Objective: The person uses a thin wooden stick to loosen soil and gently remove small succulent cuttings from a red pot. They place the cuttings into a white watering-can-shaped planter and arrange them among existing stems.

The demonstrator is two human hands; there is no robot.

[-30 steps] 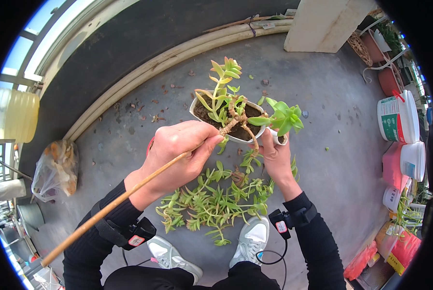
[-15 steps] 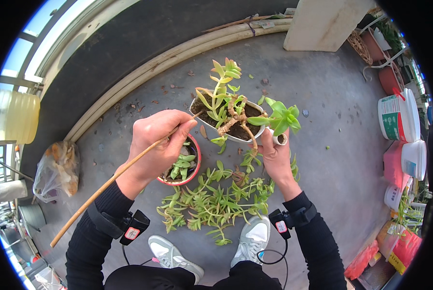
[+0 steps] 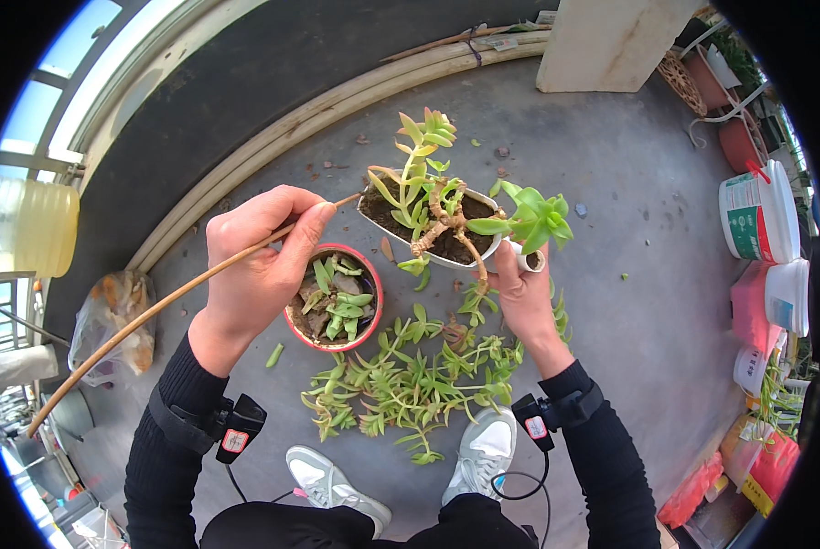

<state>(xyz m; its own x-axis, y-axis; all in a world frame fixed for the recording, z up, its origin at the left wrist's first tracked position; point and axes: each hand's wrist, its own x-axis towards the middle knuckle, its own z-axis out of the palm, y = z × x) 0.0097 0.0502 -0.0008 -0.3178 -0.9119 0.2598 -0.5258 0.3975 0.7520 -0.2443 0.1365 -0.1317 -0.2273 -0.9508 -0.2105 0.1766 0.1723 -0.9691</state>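
Observation:
My left hand [image 3: 256, 261] is closed around a thin wooden stick [image 3: 144, 316]. The stick's tip reaches the left rim of a white planter [image 3: 451, 264] filled with dark soil. A succulent with pale, reddish-tipped leaves [image 3: 419, 178] and a knobbly brown stem grow there, with a green rosette [image 3: 540, 220] leaning right. My right hand [image 3: 524, 306] grips the planter's right end beside a hollow white tube-like part [image 3: 531, 263]; some fingers are hidden. Close to my left hand stands a round red-rimmed pot [image 3: 379, 306] with soil and loose leaves. Cut succulent stems [image 3: 419, 380] lie nearer me.
A single leaf [image 3: 274, 355] lies left of the cuttings on the grey floor [image 3: 638, 302]. Pale pipes [image 3: 337, 105] run along the far wall, near a white slab [image 3: 602, 46]. White buckets [image 3: 757, 215] line the right side. A plastic bag [image 3: 112, 320] sits at left.
My left hand has moved left and slightly down with the stick, drawing its tip from the soil back to the planter's rim. The red-rimmed pot shows more fully. My right hand keeps its grip.

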